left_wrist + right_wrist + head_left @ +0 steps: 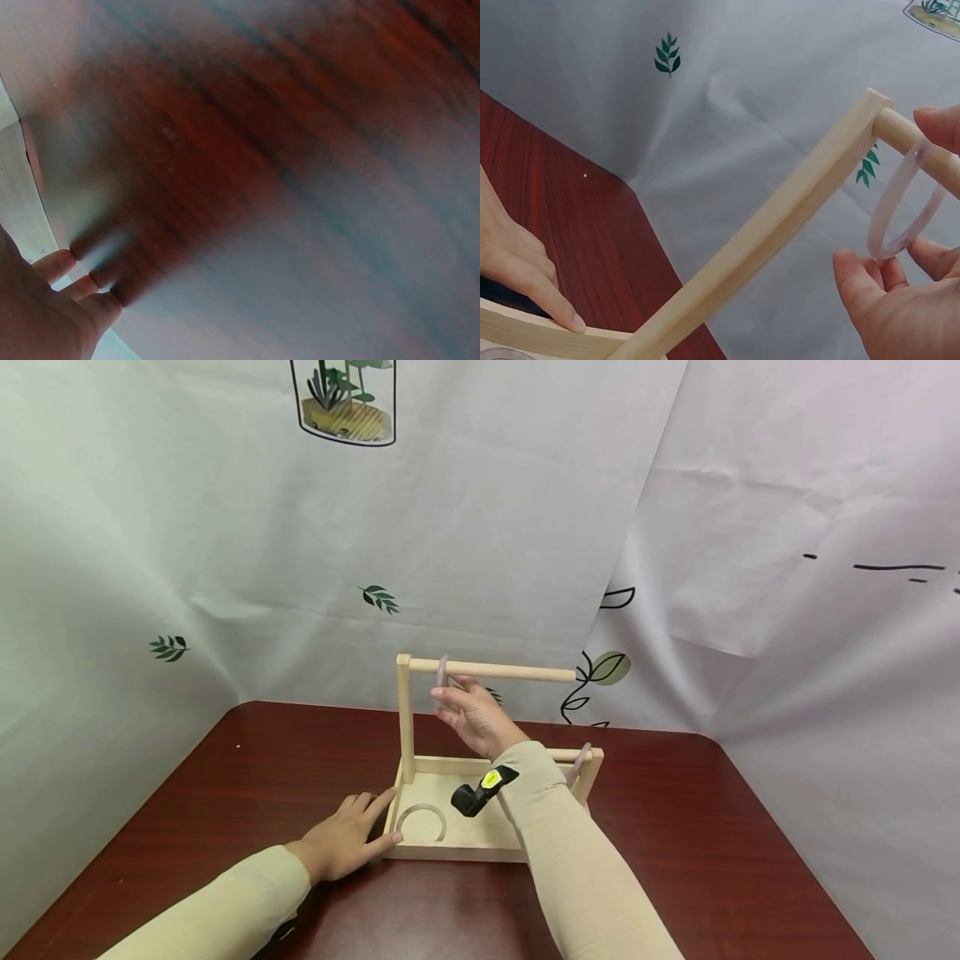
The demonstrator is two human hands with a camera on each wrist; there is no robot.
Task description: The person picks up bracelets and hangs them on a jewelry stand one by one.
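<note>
Cream, fine-ribbed fabric is up closest: the right sleeve point(592, 860) and left sleeve point(225, 906), both reaching in from the bottom. Past them sits a pale wooden rack, basically a shallow tray point(457, 853) with smooth square-edged posts. Its tall post point(406, 718) carries a round upper bar point(517, 672) whose right end pokes out free. Down on the right, a short post point(590, 775) holds a lower rod point(558, 754).

Rings are glossy, see-through and slightly pinkish. One, the held ring point(891, 196), is looped around the upper bar near the tall post, and the right hand point(480, 718) has it in a narrow grip, thumb up top, fingers underneath, palm turned up. A second ring point(422, 806) lies flat in the tray's left front corner, and a third ring point(579, 764) hangs on the lower rod.

Left hand point(341, 843) is spread wide, palm down, fingertips on the tray's left edge and thumb at its front corner, gripping nothing.

Table point(712, 827) is dark reddish wood grain; the wrinkled pale backdrop point(480, 527) has leaf prints. Only label I spot is a yellow sticker point(492, 779) on the black wrist camera point(467, 800), too tiny to read.
</note>
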